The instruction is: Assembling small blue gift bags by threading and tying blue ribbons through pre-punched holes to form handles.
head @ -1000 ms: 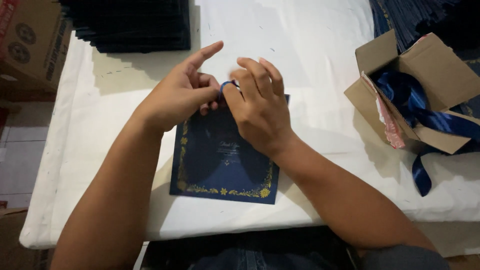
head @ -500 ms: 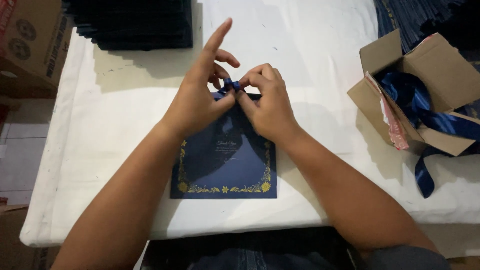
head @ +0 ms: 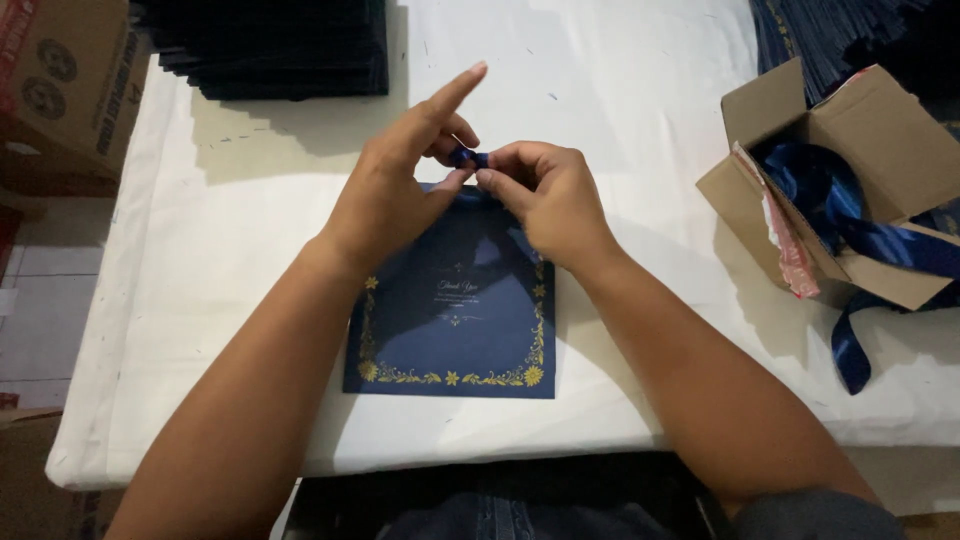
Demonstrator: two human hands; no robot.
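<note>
- Left hand point(head: 395, 185): thumb and bent fingers pinched on a small blue ribbon loop point(head: 466, 157); index finger extended upward, clear of the work.
- Right hand point(head: 545, 195): closed, fingertips gripping the same ribbon loop from the opposite side.
- Ribbon loop position: raised just above the top edge of the navy card point(head: 455, 310), between both hands.
- Navy card: flat on the white counter point(head: 250, 250), gold floral border toward the near edge, upper part hidden under the hands.
- Recommended handling: keep both pinches close together, tension even, loop centred over the card's top edge; avoid dragging the card by the ribbon.
- Open room: bare counter left of the card and beyond the hands.
- Obstacles: stack of dark cards point(head: 270, 45) at the far left; open cardboard box point(head: 850, 180) with blue ribbon point(head: 850, 225) on the right, one strand trailing over the counter.
- Near edge: card close to the counter edge; little margin toward the body.
</note>
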